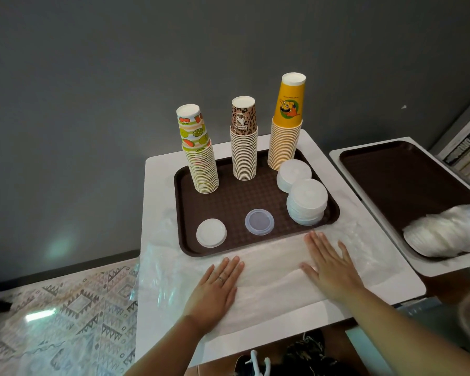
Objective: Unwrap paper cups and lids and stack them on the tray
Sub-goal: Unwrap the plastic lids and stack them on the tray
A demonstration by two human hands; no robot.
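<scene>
**Ana:** While both hands lie flat on the wrap (269,270), nothing is being gripped. The left hand (217,289) has straight fingers held close together, palm down. The right hand (329,267) has straight fingers a little spread, also pressing the clear plastic to the table (158,185).

**Ben:** And where does the work sit from those fingertips?

**Ana:** Straight ahead of them. The tray (185,213) has its near rim just beyond the right fingertips, nearly touching, and a bit further from the left ones. Three cup stacks (243,156) stand upside down along its far side. Two lid piles (307,202) sit ahead of the right hand, and two single lids (210,232) lie just past the rim, nearer the left hand.

**Ben:** So what's left to unwrap?

**Ana:** My guess is the sleeve of lids (445,234) out to the right of the right hand, lying on its side on a second tray (391,175), well apart from the fingers. Its long axis runs roughly left to right. The right hand is plainly the nearer one, so I'd expect the reach to come from that side.

**Ben:** Is it sealed?

**Ana:** Too blurred to tell.
</scene>
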